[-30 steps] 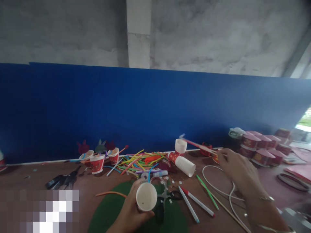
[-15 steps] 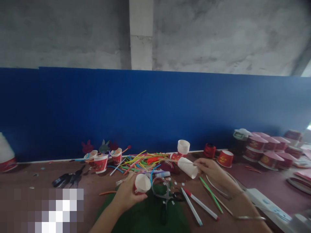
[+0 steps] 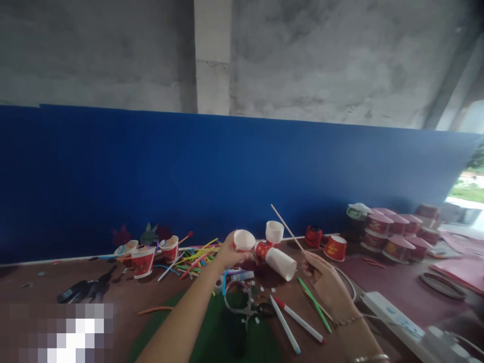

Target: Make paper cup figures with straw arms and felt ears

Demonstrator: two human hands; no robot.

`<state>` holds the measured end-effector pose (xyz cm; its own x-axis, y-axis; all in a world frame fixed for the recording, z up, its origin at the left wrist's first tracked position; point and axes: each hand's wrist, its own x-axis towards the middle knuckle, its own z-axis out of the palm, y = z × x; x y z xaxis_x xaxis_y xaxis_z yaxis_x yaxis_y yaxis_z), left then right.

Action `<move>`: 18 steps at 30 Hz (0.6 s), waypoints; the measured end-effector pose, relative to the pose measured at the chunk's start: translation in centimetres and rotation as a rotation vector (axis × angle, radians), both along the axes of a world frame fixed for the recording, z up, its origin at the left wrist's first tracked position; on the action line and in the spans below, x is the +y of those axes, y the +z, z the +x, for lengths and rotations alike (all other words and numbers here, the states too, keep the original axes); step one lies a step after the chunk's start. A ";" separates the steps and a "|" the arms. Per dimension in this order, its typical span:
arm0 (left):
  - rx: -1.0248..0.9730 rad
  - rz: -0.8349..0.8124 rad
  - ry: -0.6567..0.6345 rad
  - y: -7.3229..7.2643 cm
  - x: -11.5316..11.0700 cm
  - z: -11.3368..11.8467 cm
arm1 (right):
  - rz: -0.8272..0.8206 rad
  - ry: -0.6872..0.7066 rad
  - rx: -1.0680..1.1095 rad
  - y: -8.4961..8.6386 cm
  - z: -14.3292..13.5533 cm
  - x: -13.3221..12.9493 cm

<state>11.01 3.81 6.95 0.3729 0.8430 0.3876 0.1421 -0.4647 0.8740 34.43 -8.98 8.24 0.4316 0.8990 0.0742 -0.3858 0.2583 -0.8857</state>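
Note:
My left hand [image 3: 228, 252] is closed around a red and white paper cup [image 3: 244, 243], its white open mouth tilted towards me. Between the fingertips of my right hand [image 3: 316, 267] is a thin pale pink stick [image 3: 285, 225], pointing up and to the left. Just left of my right hand lies a stack of paper cups [image 3: 282, 263] on its side. Behind that stack another white cup [image 3: 275, 232] stands upright. Below my left hand are scissors [image 3: 245, 310], partly over a dark green mat [image 3: 212, 333].
Colourful pipe cleaners [image 3: 192, 259] lie heaped at the middle back. Several decorated cups [image 3: 142, 262] and a black glue gun [image 3: 86, 290] are on the left. Two markers [image 3: 285, 325] lie in front. A power strip [image 3: 393, 315] and stacked red tubs [image 3: 397, 247] occupy the right.
My left hand has lifted the paper cup forward and to the right. My right hand now holds the pale stick raised up. The view has turned slightly right.

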 end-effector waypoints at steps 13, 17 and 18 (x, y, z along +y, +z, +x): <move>-0.120 0.355 0.403 -6.1 -11.0 -9.5 | 0.183 0.049 -0.735 5.3 -10.3 -2.5; -0.110 0.391 0.404 -7.1 -11.0 -9.5 | 0.518 0.167 -1.186 4.0 -13.9 -3.3; -0.108 0.378 0.390 -7.2 -11.0 -9.4 | 0.582 0.200 -1.256 3.6 -14.4 -3.2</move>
